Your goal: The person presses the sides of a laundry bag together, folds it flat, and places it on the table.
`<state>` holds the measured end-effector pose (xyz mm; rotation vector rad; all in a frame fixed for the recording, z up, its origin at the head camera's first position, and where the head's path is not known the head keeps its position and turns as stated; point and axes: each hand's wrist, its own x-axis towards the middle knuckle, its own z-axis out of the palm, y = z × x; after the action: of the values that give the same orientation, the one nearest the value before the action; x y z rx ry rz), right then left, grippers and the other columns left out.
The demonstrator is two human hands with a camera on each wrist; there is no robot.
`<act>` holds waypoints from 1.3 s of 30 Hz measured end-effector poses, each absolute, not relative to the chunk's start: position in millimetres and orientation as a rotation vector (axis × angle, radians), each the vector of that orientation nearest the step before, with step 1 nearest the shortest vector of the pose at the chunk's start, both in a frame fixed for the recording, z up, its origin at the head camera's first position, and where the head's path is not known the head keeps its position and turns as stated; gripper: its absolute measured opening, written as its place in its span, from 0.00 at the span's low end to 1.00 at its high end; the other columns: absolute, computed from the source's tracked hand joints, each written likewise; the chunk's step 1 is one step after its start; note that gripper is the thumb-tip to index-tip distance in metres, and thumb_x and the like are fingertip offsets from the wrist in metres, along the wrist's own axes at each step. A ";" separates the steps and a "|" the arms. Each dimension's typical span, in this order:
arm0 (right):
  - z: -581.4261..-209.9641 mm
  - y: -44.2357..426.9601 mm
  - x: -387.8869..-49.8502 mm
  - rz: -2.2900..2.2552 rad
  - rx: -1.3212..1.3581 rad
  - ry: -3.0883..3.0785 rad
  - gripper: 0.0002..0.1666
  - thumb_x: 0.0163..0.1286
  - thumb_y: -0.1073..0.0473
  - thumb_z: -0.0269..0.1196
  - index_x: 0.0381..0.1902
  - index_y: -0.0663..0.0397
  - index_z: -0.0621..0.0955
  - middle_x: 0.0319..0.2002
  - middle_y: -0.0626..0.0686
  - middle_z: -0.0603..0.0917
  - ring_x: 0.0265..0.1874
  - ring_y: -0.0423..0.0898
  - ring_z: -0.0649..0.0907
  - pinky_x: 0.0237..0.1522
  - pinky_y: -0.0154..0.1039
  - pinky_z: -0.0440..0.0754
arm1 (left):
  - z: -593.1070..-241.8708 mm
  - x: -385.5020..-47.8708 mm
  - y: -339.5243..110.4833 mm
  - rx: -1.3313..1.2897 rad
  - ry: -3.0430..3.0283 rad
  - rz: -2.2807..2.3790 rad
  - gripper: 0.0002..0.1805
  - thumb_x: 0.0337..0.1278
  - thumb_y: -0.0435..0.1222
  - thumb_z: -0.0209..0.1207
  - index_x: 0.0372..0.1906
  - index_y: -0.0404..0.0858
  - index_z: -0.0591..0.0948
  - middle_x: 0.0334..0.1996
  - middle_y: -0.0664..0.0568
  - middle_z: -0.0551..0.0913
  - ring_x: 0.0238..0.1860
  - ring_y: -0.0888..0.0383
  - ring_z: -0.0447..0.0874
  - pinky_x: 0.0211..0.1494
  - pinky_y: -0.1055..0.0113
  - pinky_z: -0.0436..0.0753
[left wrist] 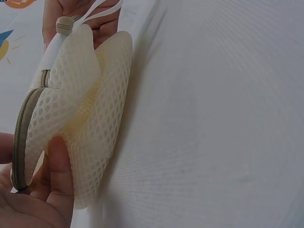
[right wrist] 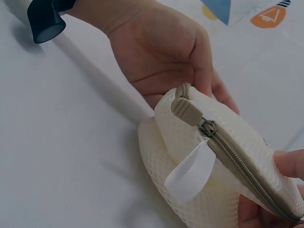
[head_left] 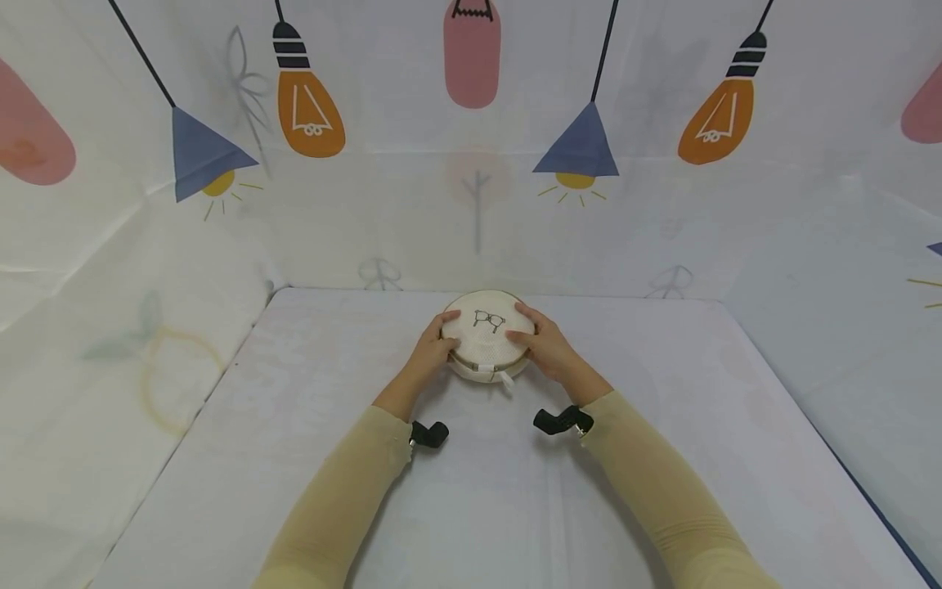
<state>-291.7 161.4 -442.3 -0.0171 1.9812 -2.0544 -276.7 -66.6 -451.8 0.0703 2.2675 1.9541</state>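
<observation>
A round cream mesh laundry bag [head_left: 482, 343] with a small line drawing on its top is held tilted just above the table. My left hand [head_left: 432, 352] grips its left side, fingers and thumb around the rim. At the right side, my right hand [head_left: 553, 350] holds it the same way, thumb on top. A beige zip [right wrist: 247, 173] runs along the rim, with its pull tab [right wrist: 186, 112] beside a white ribbon loop [right wrist: 192, 171]. Below the rim the soft mesh [left wrist: 107, 109] sags and folds.
White cloth covers the table [head_left: 471, 491]. Behind it hangs a white backdrop [head_left: 412, 213] printed with lamps and bulbs, and more sheeting flanks both sides. Dark camera mounts [head_left: 562, 420] sit at the wrists.
</observation>
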 end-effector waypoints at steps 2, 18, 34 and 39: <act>-443.7 162.2 -291.8 -2.038 -0.028 2.000 0.44 0.72 0.69 0.61 0.80 0.48 0.56 0.79 0.55 0.53 0.67 0.53 0.71 0.49 0.32 0.80 | -452.6 -277.0 -66.5 0.064 2.262 1.944 0.31 0.68 0.28 0.52 0.74 0.45 0.66 0.69 0.43 0.67 0.38 0.56 0.70 0.40 0.67 0.74; -443.9 163.3 -289.5 -1.859 -0.005 2.232 0.42 0.71 0.63 0.65 0.78 0.49 0.61 0.80 0.54 0.48 0.74 0.54 0.63 0.66 0.50 0.73 | -454.6 -276.4 -67.7 0.039 2.283 1.885 0.31 0.69 0.31 0.56 0.74 0.48 0.67 0.73 0.47 0.64 0.46 0.53 0.73 0.43 0.66 0.75; -440.1 162.9 -285.8 -1.450 -0.171 2.688 0.39 0.71 0.56 0.65 0.75 0.59 0.65 0.78 0.63 0.52 0.76 0.62 0.56 0.74 0.53 0.57 | -454.6 -277.9 -65.2 0.187 2.595 1.644 0.34 0.65 0.38 0.62 0.74 0.40 0.66 0.76 0.38 0.57 0.77 0.44 0.53 0.78 0.54 0.54; -438.7 162.5 -284.7 -1.370 -0.233 2.765 0.38 0.71 0.55 0.65 0.74 0.61 0.66 0.78 0.63 0.54 0.76 0.61 0.54 0.75 0.55 0.55 | -456.1 -279.0 -65.2 0.222 2.767 1.500 0.33 0.64 0.41 0.64 0.72 0.39 0.70 0.77 0.38 0.54 0.77 0.39 0.50 0.76 0.48 0.56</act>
<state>-284.7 162.5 -438.7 -0.2334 2.7648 -1.3702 -279.0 -65.2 -456.1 0.2222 2.7669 1.4998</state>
